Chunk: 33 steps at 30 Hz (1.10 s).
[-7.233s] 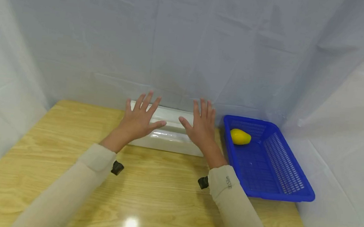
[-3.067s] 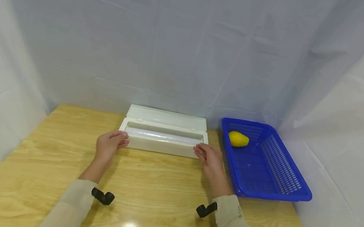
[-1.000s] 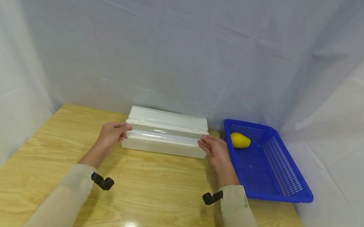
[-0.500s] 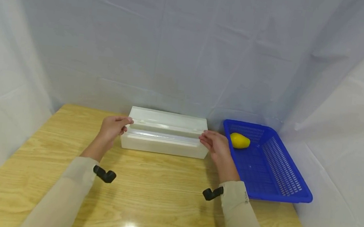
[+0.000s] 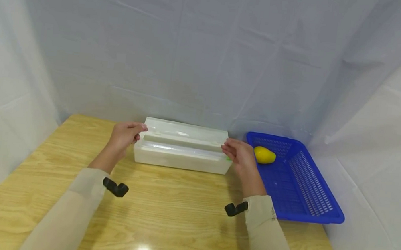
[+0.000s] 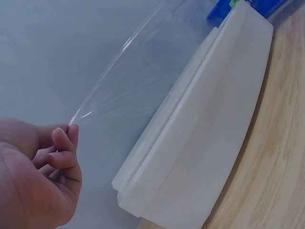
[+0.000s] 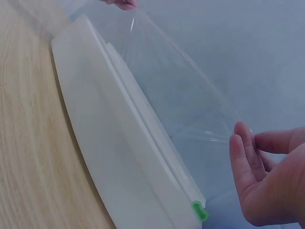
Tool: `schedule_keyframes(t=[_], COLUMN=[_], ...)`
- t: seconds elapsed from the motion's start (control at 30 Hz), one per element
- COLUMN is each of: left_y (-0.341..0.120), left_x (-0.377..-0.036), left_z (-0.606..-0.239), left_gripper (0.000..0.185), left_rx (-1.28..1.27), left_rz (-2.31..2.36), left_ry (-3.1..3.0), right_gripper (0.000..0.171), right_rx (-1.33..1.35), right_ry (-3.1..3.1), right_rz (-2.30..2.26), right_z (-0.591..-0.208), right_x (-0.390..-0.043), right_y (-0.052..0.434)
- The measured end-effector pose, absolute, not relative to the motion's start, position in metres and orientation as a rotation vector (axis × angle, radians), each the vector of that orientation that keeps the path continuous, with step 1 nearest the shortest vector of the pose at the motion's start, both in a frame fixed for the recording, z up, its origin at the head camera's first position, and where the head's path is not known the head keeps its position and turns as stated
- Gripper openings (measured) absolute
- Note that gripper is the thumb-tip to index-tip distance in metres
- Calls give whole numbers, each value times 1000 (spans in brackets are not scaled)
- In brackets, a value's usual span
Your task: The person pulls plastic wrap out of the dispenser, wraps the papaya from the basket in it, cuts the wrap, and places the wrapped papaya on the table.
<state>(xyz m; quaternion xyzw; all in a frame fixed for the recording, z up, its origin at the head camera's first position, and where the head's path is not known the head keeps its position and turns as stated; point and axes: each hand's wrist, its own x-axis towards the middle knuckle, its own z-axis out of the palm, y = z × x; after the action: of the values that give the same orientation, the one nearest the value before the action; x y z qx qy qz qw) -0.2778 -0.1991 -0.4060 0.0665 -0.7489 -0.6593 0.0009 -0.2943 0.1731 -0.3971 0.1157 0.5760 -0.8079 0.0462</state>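
A white cling film dispenser (image 5: 182, 161) stands at the back of the table with its lid (image 5: 185, 129) tipped back. Clear cling film (image 6: 138, 71) rises from the roll inside, stretched between both hands. My left hand (image 5: 123, 137) pinches one corner of the film between thumb and fingertips, above the box's left end. At the other end, my right hand (image 5: 241, 155) pinches the opposite corner, with the film edge taut between them in the right wrist view. A green slider (image 7: 200, 211) sits at the dispenser's right end.
Right of the dispenser stands a blue plastic basket (image 5: 307, 216) with a yellow mango-like fruit (image 5: 264, 155) in its back left corner. The wooden table (image 5: 169, 218) ends against a pale curtain (image 5: 207, 53) behind, with more sheeting at both sides.
Earlier, the flat hands were over the closed dispenser; then its lid stood back and the hands were at its front edge. Since then both have risen, drawing film up from the roll.
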Motion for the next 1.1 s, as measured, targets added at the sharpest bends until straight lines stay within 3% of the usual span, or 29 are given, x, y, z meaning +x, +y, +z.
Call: schedule_keyframes(t=[1.1], left_y=[-201], left_x=[-278], left_z=[-374], left_gripper=[38], left_rx=[162], left_rz=[-2067], left_ry=[-2315], right_gripper=[10], right_rx=[241], right_ry=[1830], right_rz=[-2448], right_z=[-358], right_x=[-288], right_y=[174])
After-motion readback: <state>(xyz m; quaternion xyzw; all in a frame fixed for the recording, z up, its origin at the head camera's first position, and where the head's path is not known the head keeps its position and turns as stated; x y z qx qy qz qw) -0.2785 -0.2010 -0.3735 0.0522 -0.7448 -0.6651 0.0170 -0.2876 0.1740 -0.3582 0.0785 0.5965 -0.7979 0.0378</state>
